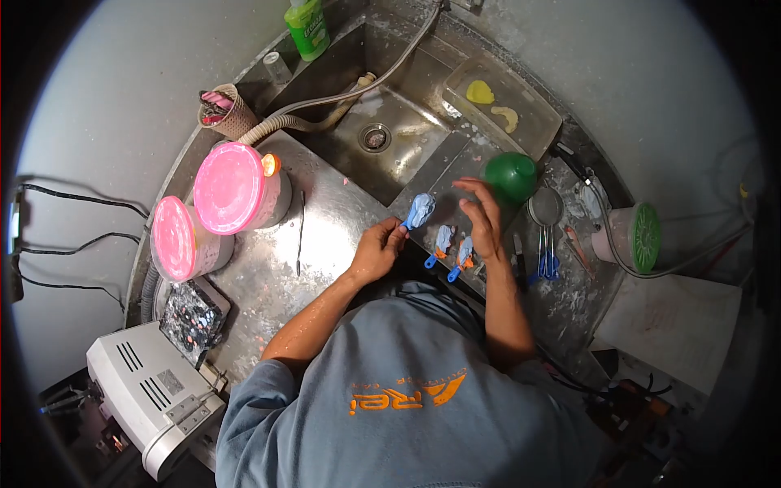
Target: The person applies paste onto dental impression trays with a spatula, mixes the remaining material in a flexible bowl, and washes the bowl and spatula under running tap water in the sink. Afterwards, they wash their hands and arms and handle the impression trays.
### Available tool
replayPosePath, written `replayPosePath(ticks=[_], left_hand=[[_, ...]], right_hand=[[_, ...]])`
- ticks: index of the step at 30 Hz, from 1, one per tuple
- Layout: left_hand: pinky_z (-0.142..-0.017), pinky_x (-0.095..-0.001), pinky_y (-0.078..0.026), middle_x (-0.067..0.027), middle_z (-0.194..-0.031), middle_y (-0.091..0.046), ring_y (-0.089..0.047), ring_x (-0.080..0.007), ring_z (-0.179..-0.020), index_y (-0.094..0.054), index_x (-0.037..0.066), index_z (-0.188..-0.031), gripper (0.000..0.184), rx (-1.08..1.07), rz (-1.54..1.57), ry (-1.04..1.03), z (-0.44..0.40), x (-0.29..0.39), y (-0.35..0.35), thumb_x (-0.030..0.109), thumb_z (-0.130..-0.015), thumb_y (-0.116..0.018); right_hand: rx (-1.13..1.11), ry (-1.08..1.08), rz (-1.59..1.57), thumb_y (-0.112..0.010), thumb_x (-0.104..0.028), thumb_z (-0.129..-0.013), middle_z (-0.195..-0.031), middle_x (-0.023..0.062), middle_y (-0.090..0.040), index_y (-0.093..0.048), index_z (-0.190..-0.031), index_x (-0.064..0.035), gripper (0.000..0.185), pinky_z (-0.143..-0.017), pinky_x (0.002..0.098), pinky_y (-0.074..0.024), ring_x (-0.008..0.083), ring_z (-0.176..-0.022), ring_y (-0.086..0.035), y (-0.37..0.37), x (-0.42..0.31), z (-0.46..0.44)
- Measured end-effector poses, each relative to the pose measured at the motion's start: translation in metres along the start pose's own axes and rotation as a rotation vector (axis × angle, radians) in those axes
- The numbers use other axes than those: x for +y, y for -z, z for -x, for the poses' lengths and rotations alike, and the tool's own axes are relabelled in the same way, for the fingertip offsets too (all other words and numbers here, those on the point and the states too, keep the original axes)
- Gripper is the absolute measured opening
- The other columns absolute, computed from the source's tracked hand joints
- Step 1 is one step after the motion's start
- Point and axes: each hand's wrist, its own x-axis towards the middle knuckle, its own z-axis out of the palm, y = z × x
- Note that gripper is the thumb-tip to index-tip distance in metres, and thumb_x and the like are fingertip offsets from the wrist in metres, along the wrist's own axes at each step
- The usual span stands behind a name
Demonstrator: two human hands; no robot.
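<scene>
My left hand (pixel 379 250) holds a blue tray (pixel 419 211) by its handle, pinched between thumb and fingers. Pale blue-white material is heaped on that tray. To its right, my right hand (pixel 482 218) is raised with its fingers spread and nothing in them, close to a green bowl (pixel 511 177). Two more blue-handled trays, one (pixel 443 240) and another (pixel 463 257), lie side by side on the counter between my hands. They carry similar pale material with orange parts.
Beyond the hands is a steel sink (pixel 390 154) with a hose. Two pink-lidded tubs (pixel 232 189) stand left. A clear tray (pixel 533 130) holds yellow pieces. Right are a strainer (pixel 546 206), a knife (pixel 519 256) and a green-lidded tub (pixel 645 238). A thin tool (pixel 301 236) lies left.
</scene>
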Motion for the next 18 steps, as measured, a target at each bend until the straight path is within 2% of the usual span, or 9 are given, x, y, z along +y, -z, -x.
replayPosePath(ticks=[1, 4, 5, 8, 15, 17, 18], left_hand=[[-0.056, -0.0291, -0.043, -0.0034, -0.064, -0.055, -0.05, -0.0101, -0.058, -0.061, 0.0, -0.087, 0.025, 0.009, -0.07, -0.033, 0.001, 0.013, 0.006, 0.018, -0.102, -0.052], [-0.056, -0.0302, -0.042, -0.0058, -0.062, -0.055, -0.051, -0.0117, -0.057, -0.062, 0.0, -0.087, 0.023, 0.034, -0.17, -0.098, 0.003, 0.039, 0.016, 0.017, -0.101, -0.053], [-0.056, -0.029, -0.042, -0.0052, -0.063, -0.056, -0.05, -0.0109, -0.058, -0.063, 0.0, -0.088, 0.023, 0.037, -0.2, -0.109, 0.004, 0.043, 0.018, 0.017, -0.101, -0.053], [-0.057, -0.0291, -0.042, -0.0057, -0.063, -0.056, -0.051, -0.0111, -0.058, -0.064, 0.0, -0.088, 0.022, 0.061, -0.254, -0.117, 0.005, 0.043, 0.022, 0.016, -0.1, -0.054], [-0.056, -0.0303, -0.043, -0.0071, -0.061, -0.058, -0.054, -0.0125, -0.057, -0.065, 0.0, -0.088, 0.023, 0.124, -0.282, -0.172, 0.005, 0.039, 0.026, 0.017, -0.099, -0.054], [-0.056, -0.0328, -0.044, -0.0098, -0.061, -0.057, -0.055, -0.0161, -0.056, -0.063, -0.001, -0.087, 0.022, 0.121, -0.246, -0.134, 0.006, 0.038, 0.026, 0.016, -0.098, -0.056], [-0.057, -0.0341, -0.045, -0.0112, -0.061, -0.057, -0.056, -0.018, -0.056, -0.063, -0.001, -0.086, 0.021, 0.119, -0.229, -0.115, 0.006, 0.038, 0.026, 0.016, -0.097, -0.057]], right_hand=[[-0.085, -0.086, 0.069, -0.052, -0.02, -0.084, -0.14, 0.0189, -0.043, -0.063, -0.125, -0.006, 0.045, -0.103, 0.0421, -0.0391, 0.0297, -0.129, -0.044, 0.0, -0.013, -0.001], [-0.14, 0.127, 0.243, -0.052, -0.024, -0.08, -0.144, 0.0213, -0.041, -0.064, -0.127, -0.0094, 0.051, -0.111, 0.0476, -0.0289, 0.0358, -0.135, -0.037, -0.007, -0.021, -0.012], [-0.148, 0.19, 0.303, -0.051, -0.023, -0.077, -0.148, 0.0241, -0.037, -0.068, -0.123, -0.0097, 0.051, -0.115, 0.0502, -0.0213, 0.0394, -0.138, -0.032, -0.01, -0.026, -0.017], [-0.223, 0.284, 0.381, -0.052, -0.025, -0.076, -0.149, 0.027, -0.034, -0.073, -0.114, -0.0098, 0.047, -0.116, 0.0518, -0.0185, 0.0419, -0.138, -0.03, -0.014, -0.039, -0.028], [-0.266, 0.363, 0.45, -0.052, -0.028, -0.072, -0.151, 0.0265, -0.034, -0.077, -0.103, -0.0108, 0.044, -0.117, 0.0521, -0.0183, 0.0436, -0.139, -0.029, -0.032, -0.04, -0.029], [-0.295, 0.404, 0.448, -0.053, -0.028, -0.071, -0.151, 0.0257, -0.036, -0.078, -0.101, -0.0104, 0.043, -0.117, 0.0515, -0.0181, 0.0419, -0.14, -0.029, -0.035, -0.045, -0.028], [-0.325, 0.374, 0.328, -0.053, -0.028, -0.07, -0.151, 0.0253, -0.036, -0.078, -0.1, -0.0099, 0.043, -0.117, 0.0512, -0.0184, 0.0409, -0.14, -0.029, -0.036, -0.046, -0.027]])
